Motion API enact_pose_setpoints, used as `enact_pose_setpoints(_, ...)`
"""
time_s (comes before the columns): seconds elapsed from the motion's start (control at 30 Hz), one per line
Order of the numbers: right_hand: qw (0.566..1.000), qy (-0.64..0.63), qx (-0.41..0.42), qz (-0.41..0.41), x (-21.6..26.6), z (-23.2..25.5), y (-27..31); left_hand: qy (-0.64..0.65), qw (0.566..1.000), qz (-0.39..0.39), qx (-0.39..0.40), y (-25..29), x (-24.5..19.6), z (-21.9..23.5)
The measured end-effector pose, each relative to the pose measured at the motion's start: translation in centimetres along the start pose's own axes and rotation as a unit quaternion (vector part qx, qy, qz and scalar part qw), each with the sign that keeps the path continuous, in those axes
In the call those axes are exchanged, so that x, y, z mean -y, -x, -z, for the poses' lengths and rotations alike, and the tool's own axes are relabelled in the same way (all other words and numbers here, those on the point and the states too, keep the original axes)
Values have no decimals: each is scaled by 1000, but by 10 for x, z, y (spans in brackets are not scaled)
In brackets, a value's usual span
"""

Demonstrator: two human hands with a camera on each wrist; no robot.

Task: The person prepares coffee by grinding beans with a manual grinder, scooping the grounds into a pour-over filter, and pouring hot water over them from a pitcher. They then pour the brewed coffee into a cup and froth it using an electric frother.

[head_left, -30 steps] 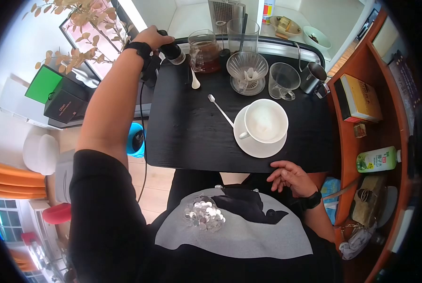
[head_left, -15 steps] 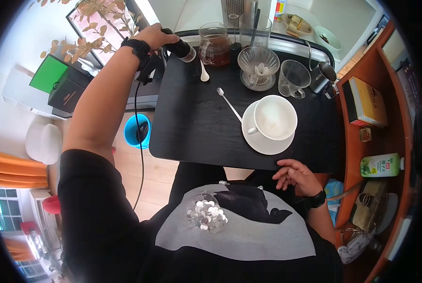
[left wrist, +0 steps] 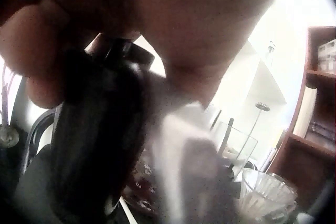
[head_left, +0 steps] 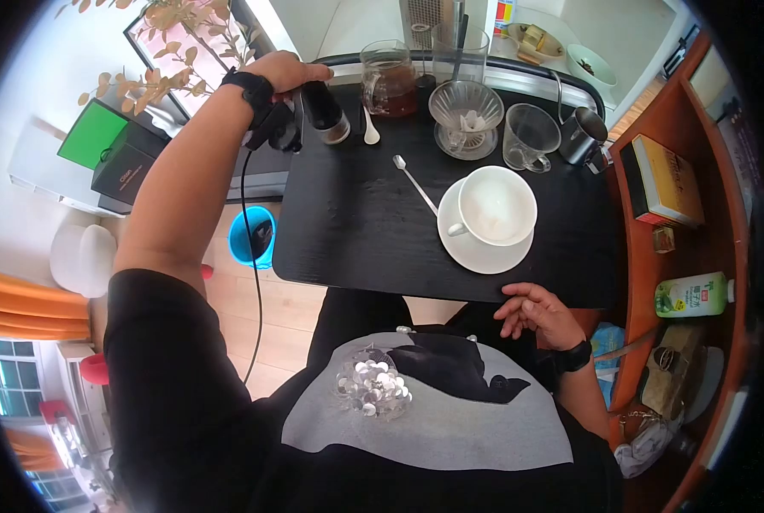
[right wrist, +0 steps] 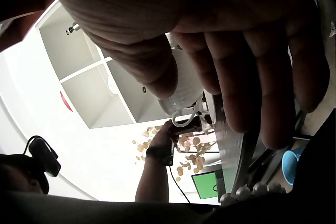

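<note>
My left hand [head_left: 279, 72] grips the top of a black cylindrical bottle [head_left: 322, 109] with a clear base, brownish inside, at the table's back left corner. Up close in the left wrist view, fingers and palm are around the dark body [left wrist: 100, 134]. My right hand [head_left: 536, 315] holds nothing and hangs relaxed at the front edge, just below the saucer [head_left: 476, 261]. On that saucer stands a white cup [head_left: 498, 205] with pale froth inside. A thin long-handled spoon [head_left: 415, 185] leans toward the saucer's left side. A short white spoon [head_left: 371, 131] lies beside the bottle.
Along the back stand a glass server [head_left: 389, 92] of brown liquid, a ribbed glass dripper [head_left: 466, 111], a glass mug [head_left: 531, 141] and a metal pitcher [head_left: 583, 137]. A wooden shelf [head_left: 637, 274] borders the right. A cable [head_left: 256, 299] hangs at the left.
The left hand has brought the black bottle more upright at the back left corner. The right hand stays by the front edge. The head view has shifted a little.
</note>
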State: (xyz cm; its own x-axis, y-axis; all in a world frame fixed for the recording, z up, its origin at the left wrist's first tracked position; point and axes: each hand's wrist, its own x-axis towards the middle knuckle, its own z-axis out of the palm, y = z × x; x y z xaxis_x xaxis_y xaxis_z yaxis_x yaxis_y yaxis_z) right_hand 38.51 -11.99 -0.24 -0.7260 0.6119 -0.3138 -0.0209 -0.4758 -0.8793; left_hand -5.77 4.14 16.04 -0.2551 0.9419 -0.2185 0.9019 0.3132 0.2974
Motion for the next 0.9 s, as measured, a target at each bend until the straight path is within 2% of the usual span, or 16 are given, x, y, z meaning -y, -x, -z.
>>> enact_pose_setpoints(0.2,1000,5,8,10,0,1,1,11,999,-31,-39,-30,9,-13)
enact_pose_setpoints(0.33,1000,-1,20,12,-1,3,0,-7,998,-16,-56,-24,5,-14)
enact_pose_setpoints(0.5,999,-14,32,-5,3,3,0,75,997,5,-12,-23,16,-7)
enact_pose_setpoints(0.53,1000,-15,22,-4,2,2,1,68,997,-35,-9,-35,35,-8)
enact_pose_setpoints(0.6,1000,-9,8,-1,2,1,0,137,990,2,-23,-25,38,-5)
enact_pose_setpoints(0.67,1000,-13,-3,-18,7,-2,0,266,961,25,-70,-22,49,-12)
enact_pose_setpoints(0.73,999,-16,-12,-33,14,-3,1,405,901,53,-146,-19,63,-26)
enact_pose_setpoints(0.8,999,-1,-27,-32,24,-3,3,538,820,63,-183,-20,80,-51)
enact_pose_setpoints(0.87,998,5,-66,-17,40,-2,5,576,789,72,-204,-29,106,-87)
enact_pose_setpoints(0.9,995,11,-99,-2,50,-1,7,555,789,73,-252,-24,103,-104)
